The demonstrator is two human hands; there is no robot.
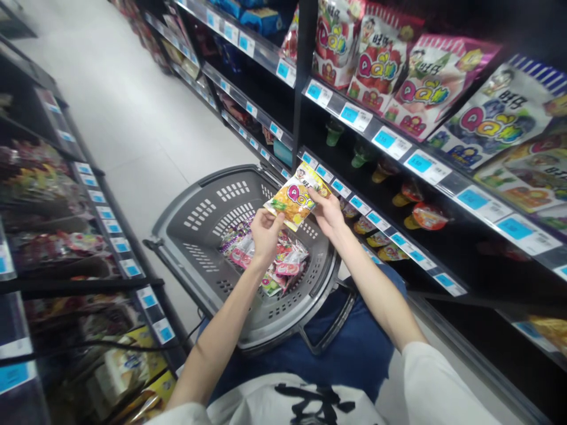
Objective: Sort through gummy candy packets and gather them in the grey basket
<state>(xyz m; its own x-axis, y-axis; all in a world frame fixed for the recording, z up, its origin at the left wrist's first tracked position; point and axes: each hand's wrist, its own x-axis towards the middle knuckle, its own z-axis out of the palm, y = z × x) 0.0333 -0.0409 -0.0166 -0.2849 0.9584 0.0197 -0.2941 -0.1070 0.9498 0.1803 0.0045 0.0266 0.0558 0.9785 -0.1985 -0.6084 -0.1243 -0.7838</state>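
Both of my hands hold one small yellow and white bag of QQ gummy candy (292, 200) above the far right part of a grey shopping basket (199, 236). My left hand (266, 233) pinches its lower left corner between thumb and fingers. On its right edge, the fingers of my right hand (328, 212) are closed, with the thumb on the front. Beneath my hands, several colourful candy packets (283, 260) lie in the bottom of the basket, partly hidden by my left hand and forearm.
Right of me, a black shelf carries larger QQ candy bags (376, 59) above jelly cups (427, 216), with price tags (385, 140) along its edges. A second shelf rack (88, 283) with packaged snacks stands at left. A pale floor aisle (119, 106) runs between them.
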